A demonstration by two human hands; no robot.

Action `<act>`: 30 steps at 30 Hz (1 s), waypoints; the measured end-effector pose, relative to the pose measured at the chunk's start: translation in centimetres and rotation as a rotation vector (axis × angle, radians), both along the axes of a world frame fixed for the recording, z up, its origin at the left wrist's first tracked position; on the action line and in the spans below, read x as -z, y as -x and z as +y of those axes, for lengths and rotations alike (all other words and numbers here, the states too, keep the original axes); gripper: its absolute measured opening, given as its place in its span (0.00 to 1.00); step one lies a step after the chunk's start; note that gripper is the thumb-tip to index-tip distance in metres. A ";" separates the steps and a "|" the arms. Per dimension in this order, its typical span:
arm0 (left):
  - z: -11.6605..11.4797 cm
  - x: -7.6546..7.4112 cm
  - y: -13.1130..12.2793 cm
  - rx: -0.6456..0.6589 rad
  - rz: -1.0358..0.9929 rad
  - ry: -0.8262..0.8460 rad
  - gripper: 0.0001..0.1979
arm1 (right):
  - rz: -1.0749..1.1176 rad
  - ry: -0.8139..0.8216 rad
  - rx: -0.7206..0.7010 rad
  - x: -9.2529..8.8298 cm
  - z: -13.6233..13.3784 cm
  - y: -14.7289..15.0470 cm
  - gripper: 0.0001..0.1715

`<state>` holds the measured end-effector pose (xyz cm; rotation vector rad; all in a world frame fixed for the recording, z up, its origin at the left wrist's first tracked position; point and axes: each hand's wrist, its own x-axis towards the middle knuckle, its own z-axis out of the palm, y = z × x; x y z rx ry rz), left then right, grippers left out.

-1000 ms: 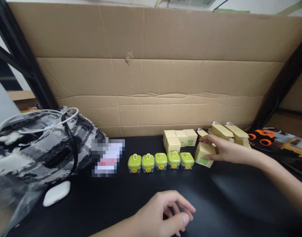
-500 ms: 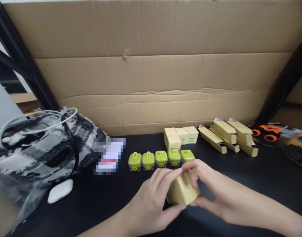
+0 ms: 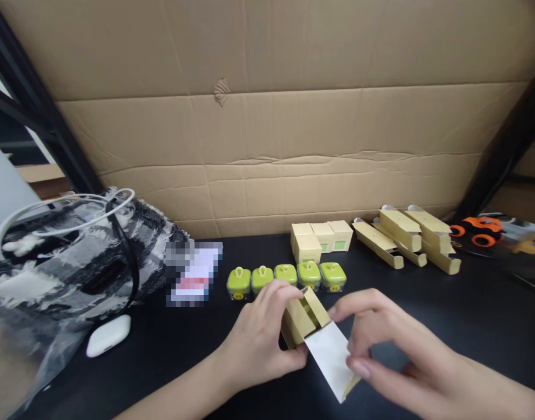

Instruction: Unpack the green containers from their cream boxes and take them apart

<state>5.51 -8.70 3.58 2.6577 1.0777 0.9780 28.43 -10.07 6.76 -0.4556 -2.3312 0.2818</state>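
I see left hand [image 3: 258, 344] w/ grip closed round small yellow box [image 3: 300, 318]; right hand [image 3: 381, 338] at 3 o'clock, fingers pinching its opened flap [image 3: 331, 359]

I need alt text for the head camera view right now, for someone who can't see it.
Two bare hands hold a small tan carton over a black table: the left hand grips its body while the right hand pulls its long white-lined flap open. Behind them stand a row of five green-lidded containers, closed cartons and unfolded cartons.
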 end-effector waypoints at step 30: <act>0.1 -3.7 0.7 0.011 0.320 -0.915 0.10 | -0.029 -0.650 0.121 2.7 1.9 0.2 0.09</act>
